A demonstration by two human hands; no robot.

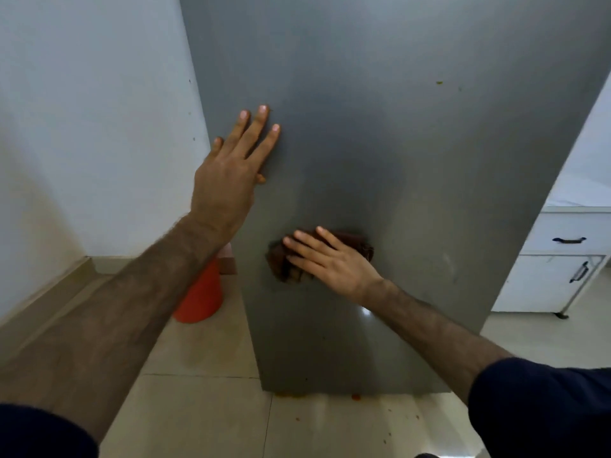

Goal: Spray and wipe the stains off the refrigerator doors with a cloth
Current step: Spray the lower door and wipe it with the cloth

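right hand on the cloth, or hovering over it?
Touching. In the head view the right hand lies flat with straight fingers on the brown cloth, pressing it against the grey refrigerator door.

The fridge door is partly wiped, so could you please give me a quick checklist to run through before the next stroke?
1. Cloth contact: the right hand presses the brown cloth flat on the grey door with straight fingers: ok.
2. Bracing: the left hand rests flat on the door near its left edge: ok.
3. Stains left: a yellowish speck sits high on the right, above the cloth: not ok.
4. Floor: orange spots lie at the door's foot: not ok.
5. Spray bottle: not in view: cannot tell.
6. Door wet enough: cannot tell.
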